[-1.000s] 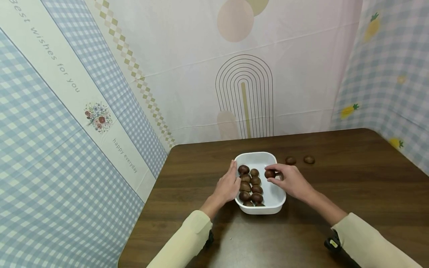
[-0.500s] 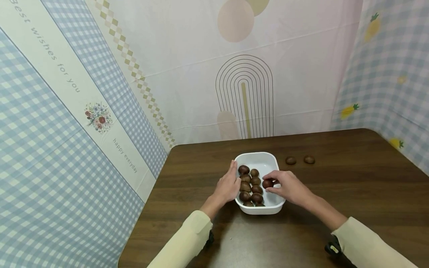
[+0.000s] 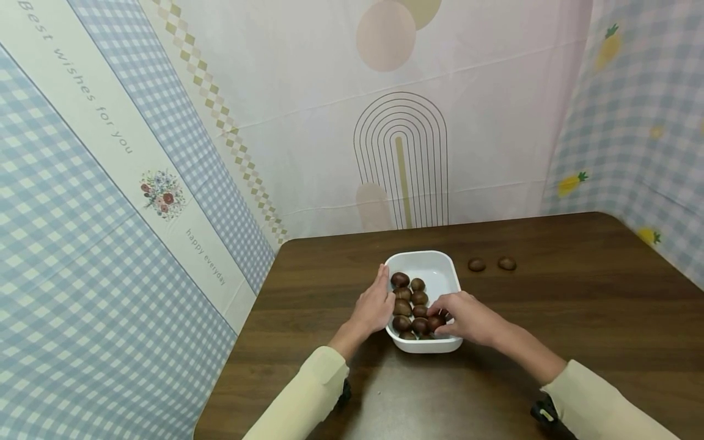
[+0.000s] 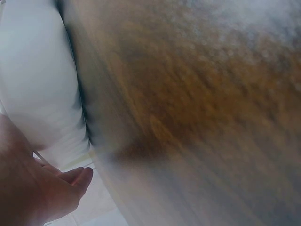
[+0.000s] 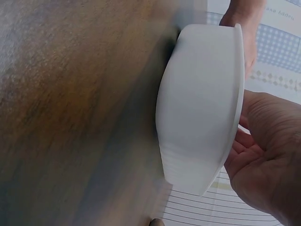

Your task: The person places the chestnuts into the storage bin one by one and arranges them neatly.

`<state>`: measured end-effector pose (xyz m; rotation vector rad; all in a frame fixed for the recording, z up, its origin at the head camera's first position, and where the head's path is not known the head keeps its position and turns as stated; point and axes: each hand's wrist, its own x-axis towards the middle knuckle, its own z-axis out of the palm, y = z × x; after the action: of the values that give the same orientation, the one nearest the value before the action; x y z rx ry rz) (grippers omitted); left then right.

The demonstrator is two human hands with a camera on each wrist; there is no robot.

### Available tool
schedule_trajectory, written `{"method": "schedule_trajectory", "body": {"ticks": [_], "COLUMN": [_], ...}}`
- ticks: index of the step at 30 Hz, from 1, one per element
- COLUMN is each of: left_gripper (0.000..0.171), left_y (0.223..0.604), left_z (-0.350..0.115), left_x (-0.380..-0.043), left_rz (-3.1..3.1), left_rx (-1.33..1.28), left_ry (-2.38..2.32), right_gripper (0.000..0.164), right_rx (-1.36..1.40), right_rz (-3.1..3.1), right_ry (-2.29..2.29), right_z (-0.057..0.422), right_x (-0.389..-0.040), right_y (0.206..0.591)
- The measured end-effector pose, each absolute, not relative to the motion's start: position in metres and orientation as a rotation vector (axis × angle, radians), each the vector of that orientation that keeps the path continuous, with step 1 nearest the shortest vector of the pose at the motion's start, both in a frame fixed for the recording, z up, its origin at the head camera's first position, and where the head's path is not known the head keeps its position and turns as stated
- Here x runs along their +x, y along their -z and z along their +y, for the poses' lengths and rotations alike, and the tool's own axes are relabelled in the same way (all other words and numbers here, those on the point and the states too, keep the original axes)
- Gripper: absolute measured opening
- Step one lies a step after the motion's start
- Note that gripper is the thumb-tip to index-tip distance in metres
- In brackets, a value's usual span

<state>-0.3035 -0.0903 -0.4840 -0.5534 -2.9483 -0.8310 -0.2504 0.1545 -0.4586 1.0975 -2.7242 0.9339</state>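
A white rectangular dish (image 3: 431,346) stands on the wooden table with several brown chestnuts (image 3: 403,307) inside, lined up in two columns along its left half. My right hand (image 3: 467,318) reaches over the right rim and pinches a dark chestnut (image 3: 437,322) between thumb and fingers, low in the dish beside the near end of the second column. In the right wrist view the dish wall hides that chestnut. My left hand (image 3: 374,307) rests at the left rim, its fingers stretched along it; the left wrist view shows the hand (image 4: 44,188) beside the white wall.
Two loose chestnuts lie on the table behind and right of the dish, one nearer (image 3: 476,264) and one farther right (image 3: 507,263). Patterned cloths (image 3: 308,122) hang behind and beside the table (image 3: 577,293). Dark wrist devices (image 3: 544,412) sit at both cuffs.
My right hand has lowered its chestnut and brought it toward the near end of the dish, against the second column. My left hand has kept its place on the rim.
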Motion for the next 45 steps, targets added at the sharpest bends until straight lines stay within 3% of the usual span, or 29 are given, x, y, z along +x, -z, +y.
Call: {"method": "schedule_trajectory", "body": {"ticks": [19,29,36,45], "left_gripper": [0.067,0.067,0.068,0.068], "left_y": [0.485,0.485,0.486,0.484], "left_z": [-0.090,-0.087,-0.087,-0.085], "left_x": [-0.302,-0.301,-0.300,-0.301], "left_rz": [-2.936,-2.944,-2.945,-2.943], "left_rx": [-0.548,-0.552,-0.550,-0.553], "left_ry": [0.830,0.829,0.808,0.807], "right_gripper": [0.020,0.022,0.032,0.031], "right_rx": [1.244,1.272,1.296,1.317], "right_rz": [-2.839,-2.916,-2.902,-2.826], "right_ry": [-0.824,-0.821,-0.925,-0.897], "right_z": [0.151,0.149,0.148,0.152], "right_x": [-0.254,-0.250,-0.249,-0.249], "right_y": [0.446,0.439,0.440,0.441]}}
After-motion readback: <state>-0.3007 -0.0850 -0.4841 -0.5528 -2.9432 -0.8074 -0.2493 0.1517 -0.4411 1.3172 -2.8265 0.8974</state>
